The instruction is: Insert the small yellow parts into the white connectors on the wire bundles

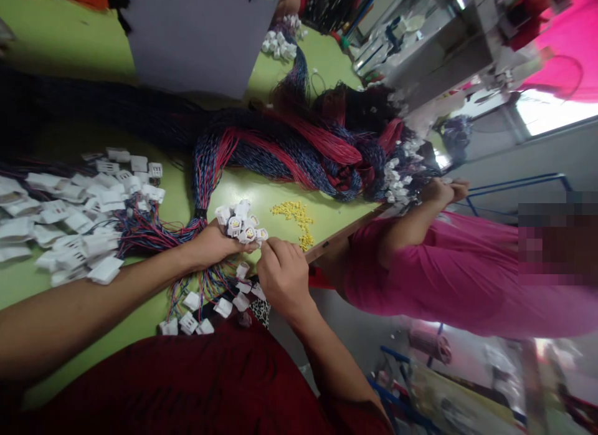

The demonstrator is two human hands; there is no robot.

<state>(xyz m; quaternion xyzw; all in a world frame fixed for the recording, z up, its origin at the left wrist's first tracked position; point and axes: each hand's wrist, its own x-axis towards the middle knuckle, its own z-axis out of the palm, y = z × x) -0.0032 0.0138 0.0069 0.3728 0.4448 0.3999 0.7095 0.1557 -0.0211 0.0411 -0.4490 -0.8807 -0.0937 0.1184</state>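
The left hand (212, 245) is gripping a bunch of white plugs (240, 222) over the green desk (261, 192) near its front edge, fingers closing around their wires (187, 232). The right hand (280, 276) is pinching the bunch's nearest plug, curled fingertips (267, 247) touching it.

The left arm (93, 310) is stretching out bare and nearly straight, the forearm trailing far back behind its hand and the wrist bending slightly. The left hand (212, 243) is curling closed in a firm grip, with its fingers wrapped out of sight. The right arm (327, 354) is bending at the elbow, the forearm angling toward the left hand. The right hand (281, 274) is sitting just beside the left hand, showing its back, with its fingertips (267, 247) pinching together close against the left hand's fingers.
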